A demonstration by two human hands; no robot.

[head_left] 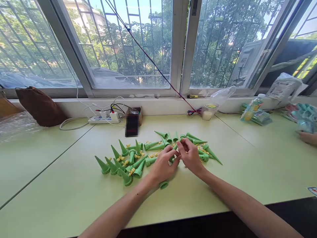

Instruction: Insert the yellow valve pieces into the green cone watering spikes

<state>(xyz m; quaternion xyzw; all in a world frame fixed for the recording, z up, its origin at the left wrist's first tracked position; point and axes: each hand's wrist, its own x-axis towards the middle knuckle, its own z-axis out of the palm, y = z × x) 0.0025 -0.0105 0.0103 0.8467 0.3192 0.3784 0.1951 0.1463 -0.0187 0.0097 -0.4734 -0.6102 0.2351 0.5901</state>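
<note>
Near the middle of the table, both my hands close around one green plastic cone spike (175,145). My left hand (163,165) grips it with curled fingers, which partly hide it. At its upper part, the fingers of my right hand (190,156) are pinched together; whether they also hold a small piece is hidden. Around my hands lie several loose green cones (213,154), some on their sides. To the left, several more cones (101,165) stand point up. Small yellow plastic pieces (131,172) are scattered among them. Below my left wrist lies a green cone's open end (163,184).
Along the window wall are a brown bag (41,107), a power strip (104,118), a small box (139,115), a plastic cup (207,113) and a bottle (253,107). Another person's hand (308,137) shows at the right edge, near wrapped items (305,114).
</note>
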